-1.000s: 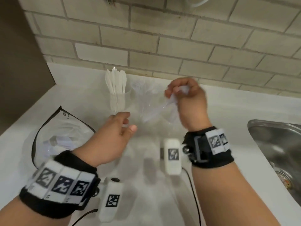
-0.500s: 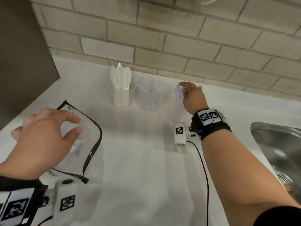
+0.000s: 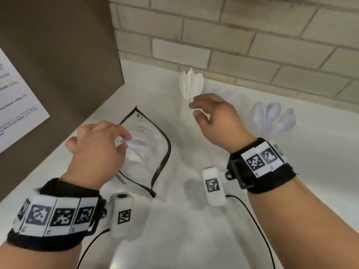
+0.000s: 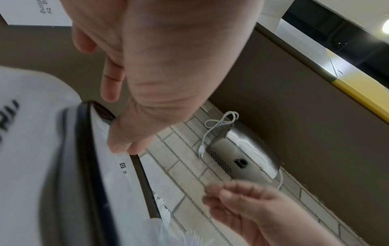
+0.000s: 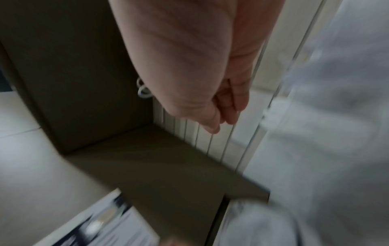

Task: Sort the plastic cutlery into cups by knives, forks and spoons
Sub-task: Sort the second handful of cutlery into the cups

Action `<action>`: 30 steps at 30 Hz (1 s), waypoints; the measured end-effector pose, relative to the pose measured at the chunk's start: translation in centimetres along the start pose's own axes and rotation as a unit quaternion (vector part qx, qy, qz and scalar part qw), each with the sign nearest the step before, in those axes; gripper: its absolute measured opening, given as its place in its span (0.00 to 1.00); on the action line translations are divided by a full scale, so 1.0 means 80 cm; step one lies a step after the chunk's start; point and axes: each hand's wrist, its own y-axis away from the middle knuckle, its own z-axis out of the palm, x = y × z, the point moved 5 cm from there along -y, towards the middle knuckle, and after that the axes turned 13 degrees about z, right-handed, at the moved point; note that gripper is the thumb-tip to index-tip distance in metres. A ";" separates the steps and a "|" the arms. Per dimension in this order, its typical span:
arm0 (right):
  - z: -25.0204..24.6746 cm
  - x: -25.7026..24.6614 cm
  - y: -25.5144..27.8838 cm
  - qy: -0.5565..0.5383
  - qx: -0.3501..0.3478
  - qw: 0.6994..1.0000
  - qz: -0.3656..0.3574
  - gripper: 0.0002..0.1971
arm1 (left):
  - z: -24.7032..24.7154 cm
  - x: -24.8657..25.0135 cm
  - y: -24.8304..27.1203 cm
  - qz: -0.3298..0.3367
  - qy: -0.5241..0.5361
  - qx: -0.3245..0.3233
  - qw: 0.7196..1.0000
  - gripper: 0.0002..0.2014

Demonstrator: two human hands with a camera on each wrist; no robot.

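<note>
Cutlery of white plastic is seen inside a clear black-edged bag (image 3: 155,144) on the counter (image 3: 174,230); "WARNING" is partly legible. Knives (image 3: 191,82) are stood in a cup. Left hand (image 3: 97,150) and right hand (image 3: 215,115) are held loosely curled, empty.

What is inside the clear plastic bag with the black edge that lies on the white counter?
Inside the clear plastic bag with the black edge lie pale plastic cutlery pieces, blurred, so their kinds cannot be told. The left hand above it covers part of the contents.
</note>
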 end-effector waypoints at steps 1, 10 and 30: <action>0.021 -0.028 0.005 -0.018 -0.023 0.998 -0.050 0.12 | -0.001 0.000 0.002 0.003 -0.005 -0.008 1.000 0.09; 0.196 -0.088 0.010 0.216 -0.367 0.905 -0.001 0.18 | 0.048 -0.030 0.017 -0.025 -0.030 -0.247 0.968 0.21; 0.212 -0.076 0.021 0.165 -0.427 0.880 0.125 0.11 | 0.067 -0.026 0.011 -0.043 0.136 -0.185 0.972 0.36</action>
